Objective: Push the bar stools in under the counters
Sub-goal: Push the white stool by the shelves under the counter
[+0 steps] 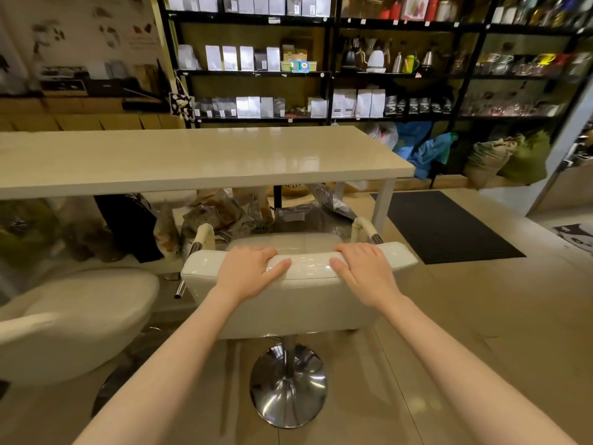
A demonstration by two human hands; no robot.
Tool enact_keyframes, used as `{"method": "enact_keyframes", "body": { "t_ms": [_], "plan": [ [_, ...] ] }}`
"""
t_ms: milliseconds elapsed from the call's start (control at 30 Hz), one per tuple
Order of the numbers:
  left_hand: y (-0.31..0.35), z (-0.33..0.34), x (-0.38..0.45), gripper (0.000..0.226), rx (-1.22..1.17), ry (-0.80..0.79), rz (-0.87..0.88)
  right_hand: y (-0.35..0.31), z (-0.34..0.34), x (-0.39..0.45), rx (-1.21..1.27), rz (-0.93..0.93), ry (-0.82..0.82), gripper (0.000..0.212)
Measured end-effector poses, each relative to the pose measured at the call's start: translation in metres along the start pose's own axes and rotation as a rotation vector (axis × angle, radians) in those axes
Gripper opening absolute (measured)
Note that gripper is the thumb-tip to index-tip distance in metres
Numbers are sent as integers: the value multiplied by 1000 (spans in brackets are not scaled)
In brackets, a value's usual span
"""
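Observation:
A cream bar stool [305, 303] with padded armrests and a chrome pedestal base [288, 385] stands in front of the long cream counter [192, 159]. Its seat lies just short of the counter's front edge. My left hand [248, 273] grips the top of the backrest left of centre, fingers curled over the far side. My right hand [364, 271] grips the same backrest right of centre. A second cream stool [80, 319] with a rounded shell stands at the lower left, partly cut off by the frame.
Bags and foil packages [224, 216] are piled under the counter ahead of the stool. A white counter leg [383, 203] stands at the right end. A black floor mat [449, 226] lies to the right. Black shelving [330, 72] with goods lines the back wall.

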State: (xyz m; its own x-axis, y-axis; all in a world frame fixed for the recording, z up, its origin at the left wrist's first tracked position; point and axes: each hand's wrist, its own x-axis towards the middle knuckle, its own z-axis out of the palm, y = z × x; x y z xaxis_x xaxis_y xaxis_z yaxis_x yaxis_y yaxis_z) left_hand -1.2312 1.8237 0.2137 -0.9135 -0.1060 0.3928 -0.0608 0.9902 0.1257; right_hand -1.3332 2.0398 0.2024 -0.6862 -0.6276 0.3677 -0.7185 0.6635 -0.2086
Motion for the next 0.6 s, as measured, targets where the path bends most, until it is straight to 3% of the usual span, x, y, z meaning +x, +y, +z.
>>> {"method": "enact_keyframes", "body": {
  "t_ms": [200,333,600],
  "plan": [
    [-2,-5,0,79,4,-69,15,-3,-4,1,71,-8,-36,41],
    [8,-10,6,83,37,-127,-24,3,-22,0,314,47,-87,46],
    [117,-8,54,53,-154,-70,101,52,-67,-26,268,209,142,57]
  ]
}}
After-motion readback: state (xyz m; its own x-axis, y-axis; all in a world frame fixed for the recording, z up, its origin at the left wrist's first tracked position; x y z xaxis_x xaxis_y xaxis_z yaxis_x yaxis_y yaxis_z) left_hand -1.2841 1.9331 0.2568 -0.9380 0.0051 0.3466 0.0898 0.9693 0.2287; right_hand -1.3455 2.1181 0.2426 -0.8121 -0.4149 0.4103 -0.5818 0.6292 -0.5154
